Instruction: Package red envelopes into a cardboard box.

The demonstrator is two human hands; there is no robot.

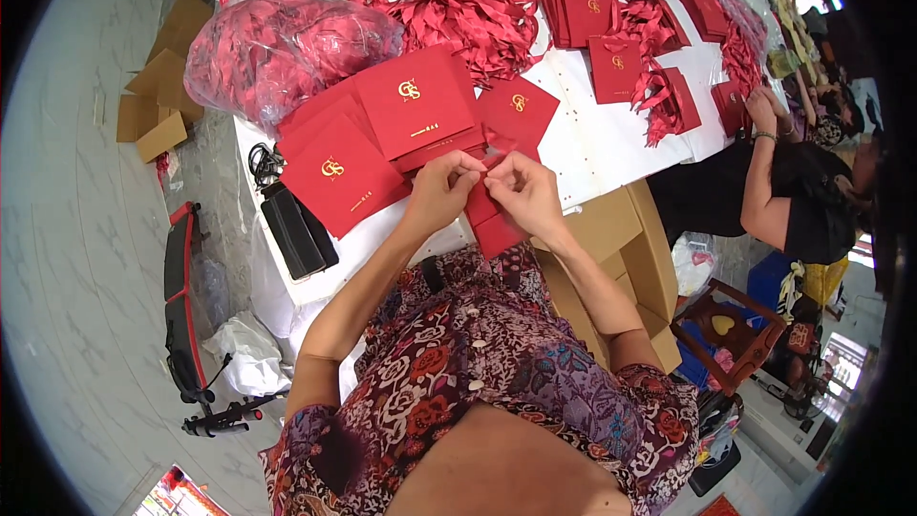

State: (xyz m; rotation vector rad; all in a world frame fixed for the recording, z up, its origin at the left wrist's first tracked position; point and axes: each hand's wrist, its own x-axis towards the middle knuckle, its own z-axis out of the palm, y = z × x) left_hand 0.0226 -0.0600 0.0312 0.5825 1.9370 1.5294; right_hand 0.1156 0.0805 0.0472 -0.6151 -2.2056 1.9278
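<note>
My left hand [442, 193] and my right hand [528, 195] meet over the table's near edge, thumbs and forefingers pinched close together. Between the fingertips is a bit of red ribbon, mostly hidden and slightly blurred. Just below them a small red paper bag [493, 229] hangs in front of my patterned top. Flat red bags with gold lettering [415, 100] lie stacked beyond my left hand, and more [336, 172] fan out to the left. Another red bag [525, 113] rests flat beyond my right hand.
Loose red ribbons [458, 19] and a plastic bag of ribbons [287, 53] cover the far left. A black case [294, 229] lies at the left edge. An open cardboard box [611, 239] stands at my right. Another person's hand [761, 113] works near red bags.
</note>
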